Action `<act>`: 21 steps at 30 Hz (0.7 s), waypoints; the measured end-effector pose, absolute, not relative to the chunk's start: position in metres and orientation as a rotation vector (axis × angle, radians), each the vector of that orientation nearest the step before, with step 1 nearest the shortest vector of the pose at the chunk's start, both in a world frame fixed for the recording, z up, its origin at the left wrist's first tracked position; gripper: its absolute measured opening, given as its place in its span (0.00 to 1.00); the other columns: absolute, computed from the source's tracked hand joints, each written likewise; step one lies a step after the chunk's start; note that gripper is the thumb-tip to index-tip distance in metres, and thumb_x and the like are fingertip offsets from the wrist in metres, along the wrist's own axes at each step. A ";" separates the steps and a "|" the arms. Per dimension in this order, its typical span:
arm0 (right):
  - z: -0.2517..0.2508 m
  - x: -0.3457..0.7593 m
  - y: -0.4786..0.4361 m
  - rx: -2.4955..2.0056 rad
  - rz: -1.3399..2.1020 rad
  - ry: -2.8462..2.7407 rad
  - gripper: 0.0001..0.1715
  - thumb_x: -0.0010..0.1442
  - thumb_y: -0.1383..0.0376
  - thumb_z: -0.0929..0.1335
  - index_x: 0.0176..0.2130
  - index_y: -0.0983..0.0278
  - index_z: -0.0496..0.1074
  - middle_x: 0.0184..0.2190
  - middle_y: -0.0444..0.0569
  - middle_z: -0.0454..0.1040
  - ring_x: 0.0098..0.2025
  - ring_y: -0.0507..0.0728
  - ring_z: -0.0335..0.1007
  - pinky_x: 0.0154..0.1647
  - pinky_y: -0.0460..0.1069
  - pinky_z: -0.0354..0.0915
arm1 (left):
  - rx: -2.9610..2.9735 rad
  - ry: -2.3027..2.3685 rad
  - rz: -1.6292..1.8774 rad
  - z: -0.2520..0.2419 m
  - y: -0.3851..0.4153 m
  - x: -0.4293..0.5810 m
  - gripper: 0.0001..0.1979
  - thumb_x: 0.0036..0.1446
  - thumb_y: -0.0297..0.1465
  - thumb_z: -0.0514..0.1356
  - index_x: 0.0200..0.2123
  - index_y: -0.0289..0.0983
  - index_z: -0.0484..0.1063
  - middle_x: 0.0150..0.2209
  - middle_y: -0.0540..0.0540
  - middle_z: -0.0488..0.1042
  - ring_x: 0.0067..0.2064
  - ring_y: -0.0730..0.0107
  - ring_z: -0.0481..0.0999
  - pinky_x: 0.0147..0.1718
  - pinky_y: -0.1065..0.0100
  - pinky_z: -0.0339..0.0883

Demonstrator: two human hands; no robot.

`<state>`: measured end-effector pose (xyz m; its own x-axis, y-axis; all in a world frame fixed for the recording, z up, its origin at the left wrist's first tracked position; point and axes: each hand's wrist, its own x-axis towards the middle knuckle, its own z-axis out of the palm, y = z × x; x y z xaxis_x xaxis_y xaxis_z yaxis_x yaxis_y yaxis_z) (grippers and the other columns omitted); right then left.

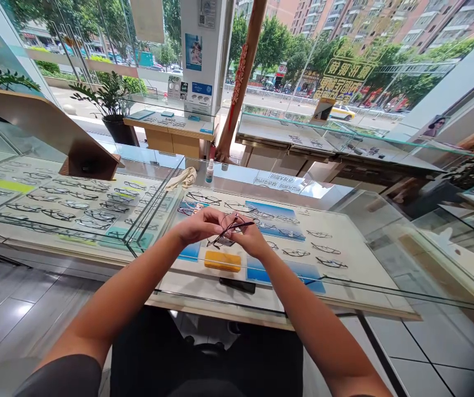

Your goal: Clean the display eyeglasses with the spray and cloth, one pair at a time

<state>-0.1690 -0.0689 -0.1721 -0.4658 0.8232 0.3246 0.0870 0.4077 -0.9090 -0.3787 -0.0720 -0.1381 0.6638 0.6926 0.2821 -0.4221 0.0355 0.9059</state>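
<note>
Eyeglasses in both hands, yeah? How's the grip?

Yep. Left hand and right hand are raised over the counter, fingers curled in, tips almost meeting, pinching the thin dark frame between them. Can't tell exactly which part each hand has.

What's right under them?

Just below the hands there's a yellow case and, nearer the person, a flat black object, both over a white display board. Blue cards sit just past the right hand.

And further out?

Past the hands, a small spray bottle stands near a crumpled cloth. Left of the hands, rows of eyeglass frames lie in a glass-topped case; to the right, more frames line up on the white board. Way beyond, a potted plant stands by big shop windows.
</note>
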 end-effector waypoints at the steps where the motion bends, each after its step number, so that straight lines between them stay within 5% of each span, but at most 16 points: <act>1: -0.173 -0.169 -0.069 -0.783 1.131 -1.832 0.19 0.59 0.51 0.80 0.36 0.59 0.76 0.37 0.44 0.74 0.42 0.58 0.68 0.47 0.54 0.62 | 1.271 0.258 0.872 -0.138 -0.073 -0.378 0.21 0.46 0.45 0.83 0.25 0.35 0.82 0.28 0.43 0.77 0.34 0.65 0.75 0.38 0.64 0.68; 9: -0.177 -0.170 -0.071 -0.737 1.156 -1.874 0.23 0.59 0.47 0.80 0.33 0.59 0.74 0.35 0.44 0.73 0.40 0.57 0.67 0.45 0.53 0.62 | 1.250 0.298 0.829 -0.145 -0.077 -0.381 0.23 0.43 0.46 0.84 0.25 0.35 0.83 0.28 0.43 0.77 0.34 0.65 0.75 0.39 0.64 0.68; 21: -0.174 -0.170 -0.076 -0.780 1.308 -1.843 0.18 0.54 0.54 0.81 0.34 0.59 0.74 0.33 0.41 0.70 0.37 0.54 0.61 0.41 0.51 0.59 | 1.365 0.256 0.741 -0.143 -0.076 -0.383 0.25 0.43 0.48 0.83 0.21 0.36 0.79 0.24 0.43 0.75 0.34 0.62 0.76 0.39 0.62 0.70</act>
<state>-0.1700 -0.0764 -0.1736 -0.5467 0.8087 0.2172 0.0620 0.2978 -0.9526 -0.3829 -0.0761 -0.1429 0.7511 0.6122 0.2470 -0.3294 0.0232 0.9439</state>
